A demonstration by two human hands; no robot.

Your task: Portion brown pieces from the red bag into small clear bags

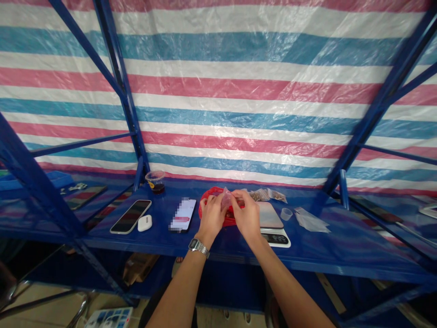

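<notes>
Both hands meet over a red plastic bag that lies open on the blue table. Between them is a small clear plastic bag, its top sticking up. My left hand, with a metal watch at the wrist, has its fingers closed on the left side of the clear bag. My right hand pinches its right side. What the red bag holds is mostly hidden by the hands. Just right of my right hand stands a digital kitchen scale with a flat metal top.
Filled small bags lie behind the scale. Right of it are a little clear cup and flat clear bags. On the left are a lit phone, a dark phone, a white earbud case and a drink cup. Blue posts flank the table.
</notes>
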